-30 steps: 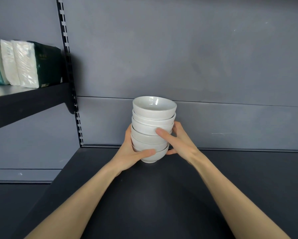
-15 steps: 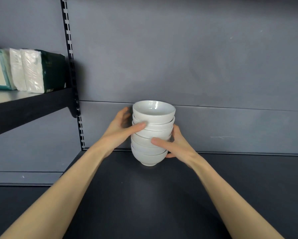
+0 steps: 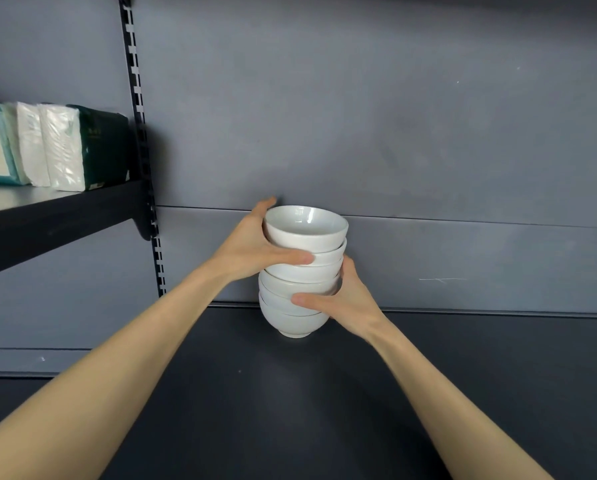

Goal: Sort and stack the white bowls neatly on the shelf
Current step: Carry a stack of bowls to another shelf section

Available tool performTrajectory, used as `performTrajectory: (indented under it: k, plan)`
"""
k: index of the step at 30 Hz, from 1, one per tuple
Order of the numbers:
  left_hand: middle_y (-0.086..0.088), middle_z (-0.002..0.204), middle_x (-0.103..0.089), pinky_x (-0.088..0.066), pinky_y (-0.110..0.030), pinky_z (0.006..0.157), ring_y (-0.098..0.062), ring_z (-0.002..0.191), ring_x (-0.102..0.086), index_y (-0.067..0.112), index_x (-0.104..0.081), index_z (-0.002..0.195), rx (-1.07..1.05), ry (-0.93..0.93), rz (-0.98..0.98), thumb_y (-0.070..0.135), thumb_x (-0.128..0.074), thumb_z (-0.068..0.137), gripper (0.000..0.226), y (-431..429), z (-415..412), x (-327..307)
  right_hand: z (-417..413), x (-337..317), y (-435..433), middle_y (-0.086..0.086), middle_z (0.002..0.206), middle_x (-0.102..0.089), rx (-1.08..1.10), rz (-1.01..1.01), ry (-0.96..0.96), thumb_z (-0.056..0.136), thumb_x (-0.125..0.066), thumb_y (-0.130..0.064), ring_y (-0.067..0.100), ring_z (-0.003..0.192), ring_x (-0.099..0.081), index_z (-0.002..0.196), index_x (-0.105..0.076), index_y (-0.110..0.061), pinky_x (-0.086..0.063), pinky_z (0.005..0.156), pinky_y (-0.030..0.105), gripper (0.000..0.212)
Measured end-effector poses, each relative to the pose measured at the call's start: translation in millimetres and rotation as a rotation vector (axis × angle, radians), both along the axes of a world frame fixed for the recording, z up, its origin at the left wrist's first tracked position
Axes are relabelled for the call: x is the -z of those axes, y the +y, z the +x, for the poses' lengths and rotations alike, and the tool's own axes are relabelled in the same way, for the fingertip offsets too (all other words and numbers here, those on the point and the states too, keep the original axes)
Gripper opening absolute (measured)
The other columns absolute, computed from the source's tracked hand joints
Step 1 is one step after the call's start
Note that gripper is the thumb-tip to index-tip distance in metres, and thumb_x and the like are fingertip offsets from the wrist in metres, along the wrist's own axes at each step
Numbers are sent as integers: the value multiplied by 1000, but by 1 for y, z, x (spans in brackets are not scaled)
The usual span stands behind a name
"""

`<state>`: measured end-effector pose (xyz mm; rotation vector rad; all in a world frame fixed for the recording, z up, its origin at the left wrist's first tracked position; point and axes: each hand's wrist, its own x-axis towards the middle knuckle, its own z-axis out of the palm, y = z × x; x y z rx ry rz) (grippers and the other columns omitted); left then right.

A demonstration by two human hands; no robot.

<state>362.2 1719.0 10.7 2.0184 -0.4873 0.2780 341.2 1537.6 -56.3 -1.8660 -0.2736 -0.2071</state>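
A stack of several white bowls stands upright on the dark shelf, close to the grey back panel. My left hand wraps the upper bowls from the left, thumb across the front and fingers behind the top bowl. My right hand grips the lower bowls from the right, thumb lying across the front of the stack. The foot of the lowest bowl touches the shelf surface.
A higher black shelf at the left holds wrapped tissue packs and a dark green pack. A slotted upright runs down beside it. The grey back panel rises right behind the stack.
My left hand has climbed from the base of the stack to its upper bowls. The stack has shifted back toward the panel and my right hand has slid lower on it.
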Motion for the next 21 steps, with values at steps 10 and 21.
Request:
performTrajectory:
  k: [10,21]
  plan:
    - [22,106,-59,-48,-19,87,2,102,-59,18,-42,138,-23,-18,34,49,-86,34,117,4,1,-5,-2,-3,0,-29,114,-48,6,-22,-9,64,-88,-29,0,106,-52,141,-27,-29,-44,73,12,99]
    - [23,105,-57,-45,-2,72,12,94,-56,20,-36,139,10,-18,-26,33,-78,75,78,2,4,4,0,-2,0,-29,116,-49,1,-17,-7,64,-89,-28,1,111,-52,140,-27,-30,-45,79,16,98]
